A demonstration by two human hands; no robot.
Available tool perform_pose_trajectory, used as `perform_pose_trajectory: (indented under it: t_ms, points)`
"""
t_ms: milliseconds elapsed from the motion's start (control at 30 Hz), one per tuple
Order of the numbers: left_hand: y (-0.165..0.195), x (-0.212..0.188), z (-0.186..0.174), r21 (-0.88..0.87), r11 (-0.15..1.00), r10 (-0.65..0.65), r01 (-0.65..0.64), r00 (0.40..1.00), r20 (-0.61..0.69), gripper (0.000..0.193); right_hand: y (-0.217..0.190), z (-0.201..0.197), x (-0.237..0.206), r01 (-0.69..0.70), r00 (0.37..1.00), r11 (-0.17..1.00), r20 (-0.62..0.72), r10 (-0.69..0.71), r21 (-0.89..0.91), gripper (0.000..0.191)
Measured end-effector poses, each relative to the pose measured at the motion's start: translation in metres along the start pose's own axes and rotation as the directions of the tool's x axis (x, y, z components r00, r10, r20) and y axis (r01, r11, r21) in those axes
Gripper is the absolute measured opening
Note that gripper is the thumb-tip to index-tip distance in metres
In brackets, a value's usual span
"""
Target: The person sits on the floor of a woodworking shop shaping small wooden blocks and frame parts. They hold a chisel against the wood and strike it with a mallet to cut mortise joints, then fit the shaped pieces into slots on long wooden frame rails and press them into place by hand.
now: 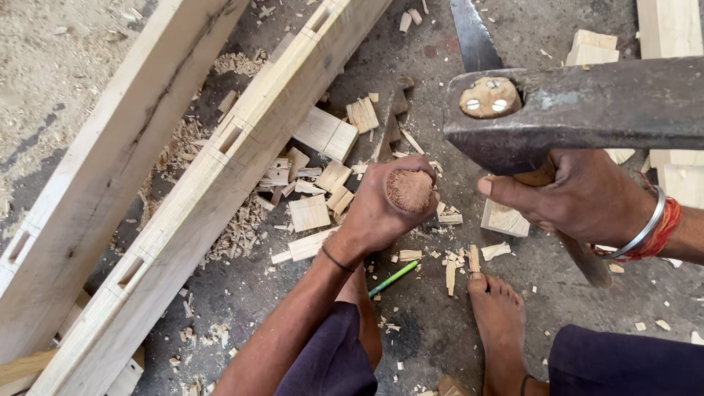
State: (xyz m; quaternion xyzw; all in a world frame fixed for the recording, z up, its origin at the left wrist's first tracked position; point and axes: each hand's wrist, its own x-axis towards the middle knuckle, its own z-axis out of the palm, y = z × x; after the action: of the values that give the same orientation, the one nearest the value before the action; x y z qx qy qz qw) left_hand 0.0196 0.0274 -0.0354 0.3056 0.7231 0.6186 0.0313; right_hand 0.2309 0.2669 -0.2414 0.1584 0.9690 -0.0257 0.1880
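Chip-strewn concrete floor: my left hand (381,213) grips the upright chisel handle (409,189); my right hand (579,198) clasps the hammer (572,110), just right of it.

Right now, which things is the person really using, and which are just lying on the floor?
In use:
- left hand gripping a chisel handle
- right hand holding a hammer

Just lying about:
- green pencil
- saw blade
- wood offcuts and chips
- long beams with cut slots beside them, not touched by either hand
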Motion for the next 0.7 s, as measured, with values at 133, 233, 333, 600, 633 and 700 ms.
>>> perform_pose_trajectory:
  t_ms: [133,233,333,600,633,700]
  points:
    - [0.002,0.002,0.001,0.024,0.999,-0.036,0.036,0.999,0.003,0.021,-0.003,0.002,-0.003,0.022,1.0,0.999,0.008,-0.022,-0.043,0.05]
    - [0.002,0.001,-0.001,0.029,0.994,-0.106,0.105,0.994,0.031,0.018,-0.003,0.004,-0.005,0.034,0.999,0.997,0.023,-0.033,-0.066,0.049]
    - [0.001,0.001,0.001,0.019,0.991,-0.13,0.129,0.99,0.058,0.019,-0.001,0.006,-0.006,0.031,0.999,0.997,0.036,-0.028,-0.071,0.049]
    - [-0.026,0.02,0.026,0.001,0.997,-0.077,0.078,0.973,0.216,0.042,-0.002,0.009,0.002,-0.125,0.989,0.982,0.092,0.113,0.139,0.062]
    - [-0.03,0.02,0.029,-0.007,0.997,-0.069,0.072,0.976,0.204,0.044,-0.002,0.007,0.003,-0.165,0.984,0.967,0.104,0.148,0.192,0.064]
    - [-0.035,0.018,0.031,-0.025,0.998,-0.06,0.066,0.981,0.185,0.047,-0.003,0.006,0.005,-0.247,0.967,0.924,0.139,0.215,0.293,0.068]
